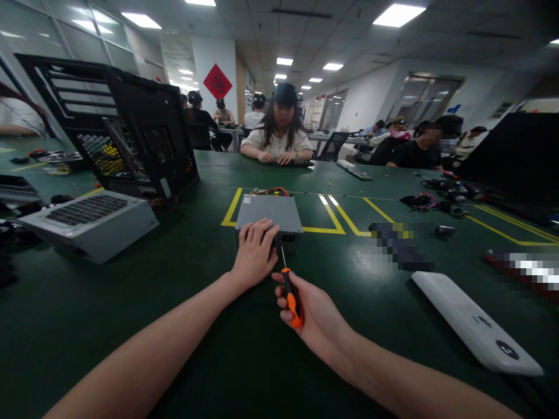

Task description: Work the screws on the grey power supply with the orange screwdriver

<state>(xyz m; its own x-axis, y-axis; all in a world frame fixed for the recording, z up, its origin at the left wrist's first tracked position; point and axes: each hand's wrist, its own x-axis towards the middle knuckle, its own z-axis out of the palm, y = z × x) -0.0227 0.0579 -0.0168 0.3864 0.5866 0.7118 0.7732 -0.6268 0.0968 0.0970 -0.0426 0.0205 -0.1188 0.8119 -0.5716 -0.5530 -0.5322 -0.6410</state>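
Observation:
A grey computer power supply unit (pixel 277 210) lies on the green table in front of me, with a bundle of coloured cables (pixel 273 191) at its far side. My left hand (pixel 255 253) grips its near edge, fingers bent over the top and front. Held in my right hand (pixel 317 305) is a screwdriver (pixel 293 299) with an orange and black handle. Its thin shaft points up and away toward the front face of the unit, close to my left fingers. Whether the tip touches a screw is hidden from view.
At left stand a black computer case (pixel 131 128) and a second power supply (pixel 96 224). A long white device (pixel 476 323) lies at right, with cables and small parts (pixel 437 198) beyond it. Yellow tape (pixel 323 230) marks the table. A person (pixel 283 128) sits opposite.

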